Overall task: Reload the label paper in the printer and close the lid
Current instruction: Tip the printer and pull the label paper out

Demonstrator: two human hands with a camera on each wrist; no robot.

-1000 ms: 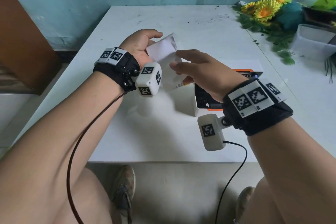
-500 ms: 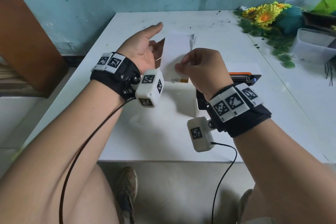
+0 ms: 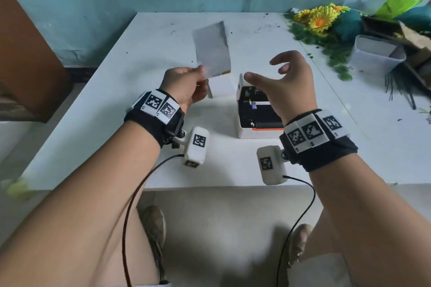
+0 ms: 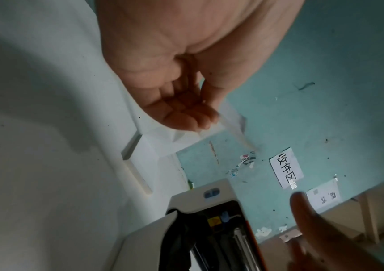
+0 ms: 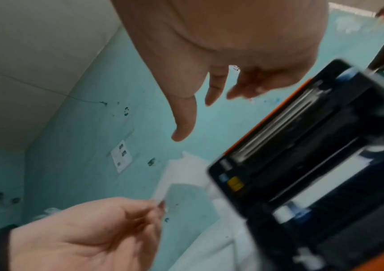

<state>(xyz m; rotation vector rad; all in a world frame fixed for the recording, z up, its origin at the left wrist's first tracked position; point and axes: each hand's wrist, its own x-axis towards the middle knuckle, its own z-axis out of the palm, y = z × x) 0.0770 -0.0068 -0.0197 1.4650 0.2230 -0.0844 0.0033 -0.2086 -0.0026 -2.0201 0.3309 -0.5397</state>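
A white sheet of label paper (image 3: 212, 49) stands upright over the white table (image 3: 116, 123), and my left hand (image 3: 202, 75) pinches its lower edge. The left wrist view shows the fingers (image 4: 186, 113) curled on the paper (image 4: 232, 124). The white printer (image 3: 256, 128) with orange trim sits just right of it, lid open, black inside exposed. My right hand (image 3: 263, 70) hovers open above the printer, fingers spread, holding nothing. The right wrist view shows the open printer (image 5: 314, 165) below that hand's fingers (image 5: 211, 91), with the paper (image 5: 179, 183) at lower left.
Artificial yellow flowers (image 3: 319, 18) and greenery lie at the table's back right, beside a clear plastic tub (image 3: 375, 53). A brown panel (image 3: 23, 65) stands at the left. The table's front edge (image 3: 210, 185) runs just under my wrists.
My right hand has let go of the paper and moved right, over the printer. My left hand now holds the paper alone.
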